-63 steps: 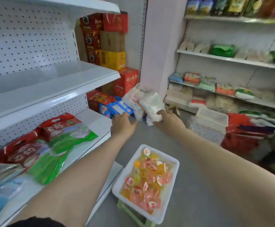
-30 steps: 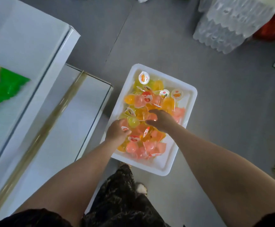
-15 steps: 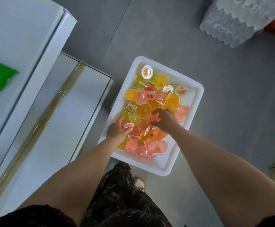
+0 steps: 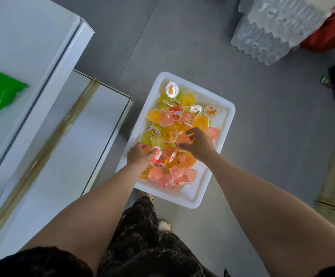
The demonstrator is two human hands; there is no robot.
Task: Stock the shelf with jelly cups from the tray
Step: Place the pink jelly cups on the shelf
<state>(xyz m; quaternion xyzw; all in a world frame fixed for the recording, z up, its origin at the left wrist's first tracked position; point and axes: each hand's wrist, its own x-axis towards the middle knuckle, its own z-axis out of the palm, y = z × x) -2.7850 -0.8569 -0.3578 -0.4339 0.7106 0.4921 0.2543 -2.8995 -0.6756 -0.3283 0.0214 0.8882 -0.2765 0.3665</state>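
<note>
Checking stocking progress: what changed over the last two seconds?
Both hands dropped from the bags ahead into the tray. The left hand now grips a pink jelly cup; the right hand curls round another jelly cup. The tray stayed put.

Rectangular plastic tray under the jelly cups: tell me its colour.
Plain white. The rectangular plastic tray shows best in the head view, the only one.

Grey floor (image 4: 182, 47), shrink-wrapped bottle packs (image 4: 266, 37)

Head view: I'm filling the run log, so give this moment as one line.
stage: picking from tray | left hand: grips lidded cup | right hand: curls round pink cup | shelf: no cups visible
</note>
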